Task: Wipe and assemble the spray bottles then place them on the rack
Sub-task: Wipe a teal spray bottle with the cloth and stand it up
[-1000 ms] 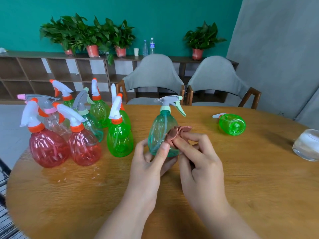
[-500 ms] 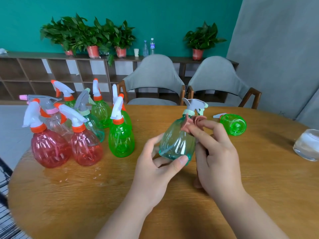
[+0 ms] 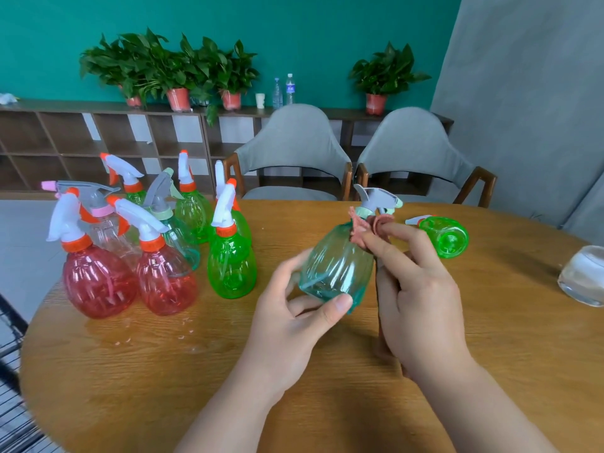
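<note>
A teal spray bottle (image 3: 336,263) with a grey trigger head is tilted above the round wooden table (image 3: 137,371). My left hand (image 3: 294,318) grips its base, thumb across the bottom edge. My right hand (image 3: 411,289) pinches a small pink cloth (image 3: 362,230) against the bottle's shoulder, just under the neck. A green bottle (image 3: 446,235) lies on its side at the back right. On the table's left stands a group of several assembled bottles, among them a red one (image 3: 98,282) and a green one (image 3: 232,266).
A clear glass bowl (image 3: 585,276) sits at the right edge. Water drops (image 3: 183,338) dot the table in front of the bottle group. Two grey chairs (image 3: 294,152) stand behind the table. A dark wire rack (image 3: 13,387) shows at the lower left.
The teal bottle stood upright on the table; my left hand has lifted and tilted it to the right, and my right hand has moved the cloth up to its shoulder.
</note>
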